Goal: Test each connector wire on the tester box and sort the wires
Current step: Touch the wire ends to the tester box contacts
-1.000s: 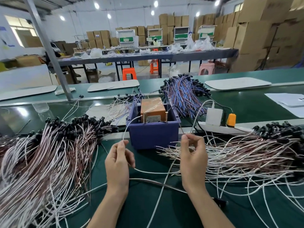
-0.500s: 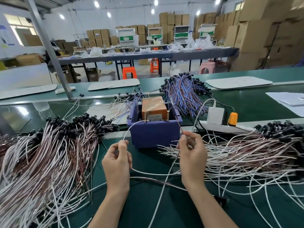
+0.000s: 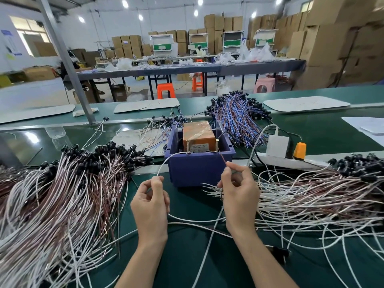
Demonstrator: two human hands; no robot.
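Pinching a thin white wire lead (image 3: 166,161) btw thumb & forefinger, the left hand (image 3: 150,206) holds it w/ its tip at the left screw post of the orange taped tester box (image 3: 198,133), which sits in a blue plastic bin (image 3: 197,169). The right hand (image 3: 239,196) pinches a thin reddish-brown lead (image 3: 223,158) near the right post.

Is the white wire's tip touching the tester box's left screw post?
Touching. Head view: the white wire, pinched by the left hand, ends right against the left screw post.
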